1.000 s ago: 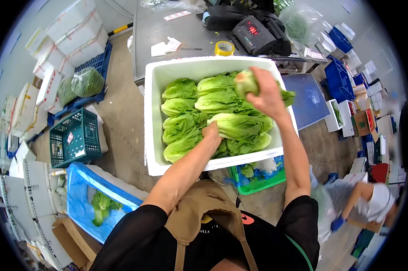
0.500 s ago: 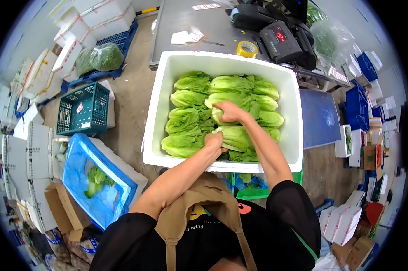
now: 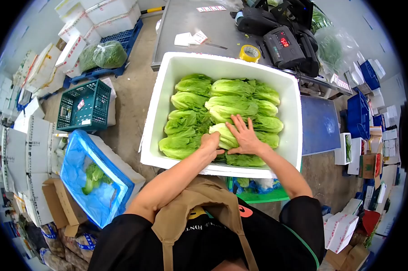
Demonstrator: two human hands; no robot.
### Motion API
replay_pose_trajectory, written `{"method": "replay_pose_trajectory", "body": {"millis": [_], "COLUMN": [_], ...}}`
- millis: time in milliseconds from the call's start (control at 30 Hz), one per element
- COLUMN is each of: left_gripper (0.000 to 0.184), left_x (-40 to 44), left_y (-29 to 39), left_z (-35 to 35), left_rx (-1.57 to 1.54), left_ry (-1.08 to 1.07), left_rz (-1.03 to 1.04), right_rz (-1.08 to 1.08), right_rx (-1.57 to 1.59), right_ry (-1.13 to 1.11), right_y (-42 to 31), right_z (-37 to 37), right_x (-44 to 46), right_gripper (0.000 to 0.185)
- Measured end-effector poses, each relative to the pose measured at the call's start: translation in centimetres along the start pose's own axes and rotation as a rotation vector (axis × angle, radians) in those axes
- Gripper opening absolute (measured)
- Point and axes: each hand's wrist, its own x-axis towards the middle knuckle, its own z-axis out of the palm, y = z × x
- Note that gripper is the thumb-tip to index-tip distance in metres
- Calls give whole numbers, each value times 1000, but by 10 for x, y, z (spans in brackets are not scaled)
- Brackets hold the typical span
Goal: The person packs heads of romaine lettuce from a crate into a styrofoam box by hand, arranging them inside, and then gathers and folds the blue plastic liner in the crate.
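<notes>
A white foam box (image 3: 177, 67) holds several heads of green lettuce (image 3: 233, 100) lying in rows. Near the front of the box, my left hand (image 3: 211, 145) has its fingers wrapped round the base end of one lettuce head (image 3: 224, 134). My right hand (image 3: 247, 137) lies with spread fingers on top of that same head, just right of my left hand. Part of the head is hidden beneath the right palm.
Behind the box is a metal table (image 3: 177, 22) with yellow tape (image 3: 249, 53) and a scale display (image 3: 284, 43). Left are a green crate (image 3: 84, 106) and a blue-lined box (image 3: 95, 180). A green basket (image 3: 262, 197) sits below the front edge.
The lettuce head in my right hand was lowered into the box and let go. That hand then moved toward the front, onto the head my left hand grips. The view shifted.
</notes>
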Motion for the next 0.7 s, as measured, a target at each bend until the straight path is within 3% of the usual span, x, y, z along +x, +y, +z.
{"method": "replay_pose_trajectory", "body": {"millis": [100, 133, 233, 267, 300, 367, 467, 600, 700], "left_gripper": [53, 58, 57, 61, 79, 102, 117, 115, 114], "left_x": [-35, -52, -80, -66, -48, -27, 1, 23, 35], "left_y": [12, 22, 41, 36, 43, 49, 52, 38, 34], "left_z": [-7, -16, -34, -44, -57, -76, -112, -121, -120], "left_rx": [425, 688, 1035, 1153, 1432, 1775, 1904, 1875, 1876], "left_ry": [-187, -388, -436, -299, -265, -68, -62, -104, -93], "left_rz": [93, 205, 719, 1207, 1210, 1000, 866, 816, 832], "right_rz": [-41, -40, -23, -23, -18, -5, -3, 33, 118], "right_rx": [-72, -117, -160, -140, -119, -138, -97, -81, -73], "right_ry": [60, 62, 29, 38, 46, 5, -27, 123, 114], "right_y": [0, -3, -5, -5, -6, -9, -16, -19, -11], "right_z": [12, 14, 18, 23, 29, 27, 13, -7, 25], "right_x": [3, 3, 5, 7, 8, 9, 5, 14, 33], "right_gripper": [112, 110, 104, 105, 105, 106, 106, 92, 87]}}
